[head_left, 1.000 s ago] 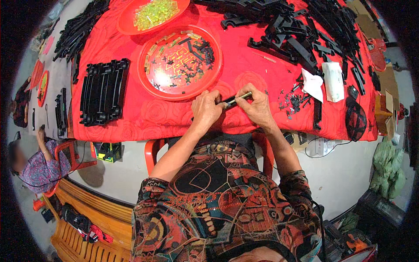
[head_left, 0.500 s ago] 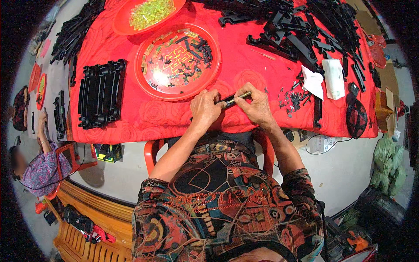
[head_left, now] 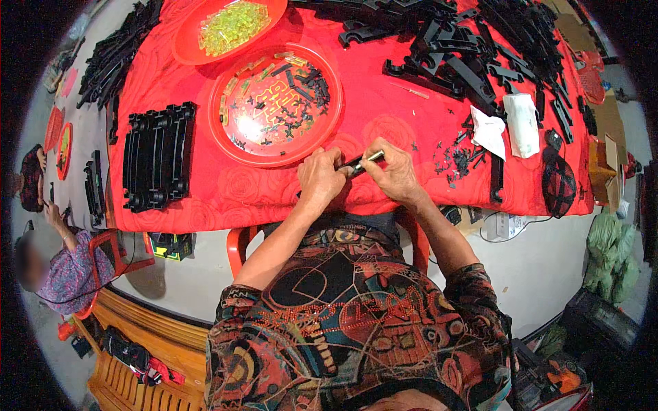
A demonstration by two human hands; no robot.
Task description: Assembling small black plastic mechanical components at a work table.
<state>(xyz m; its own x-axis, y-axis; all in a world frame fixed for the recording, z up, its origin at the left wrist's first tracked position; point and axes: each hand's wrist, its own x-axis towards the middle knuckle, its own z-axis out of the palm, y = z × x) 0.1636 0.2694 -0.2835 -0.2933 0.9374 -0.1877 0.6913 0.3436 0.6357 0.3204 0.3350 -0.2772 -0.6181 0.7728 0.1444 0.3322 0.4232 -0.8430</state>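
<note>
My left hand (head_left: 321, 176) is closed around a narrow black plastic part (head_left: 354, 166) just above the table's front edge. My right hand (head_left: 397, 172) pinches a short, pale, slim stick (head_left: 373, 157) against that part; its exact kind is too small to tell. The fingers hide much of the black part. Just beyond my hands sits a round red tray (head_left: 274, 163) with small black cross-shaped pieces (head_left: 298, 123) and several yellowish clear tubes (head_left: 225, 109) in it.
Behind the tray is a red bowl (head_left: 185, 49) of yellow-green tubes (head_left: 233, 29). A row of black plastic bars (head_left: 159, 157) lies left, a large heap of them (head_left: 452, 55) far right. Small black bits (head_left: 459, 161), white tissue (head_left: 488, 130) and a white roll (head_left: 522, 125) lie right. Another person (head_left: 72, 264) sits left.
My right hand has tilted and shifted slightly left, with the stick now angled onto the black part. My left hand stays nearly in place. The other person's hand at left has moved nearer them.
</note>
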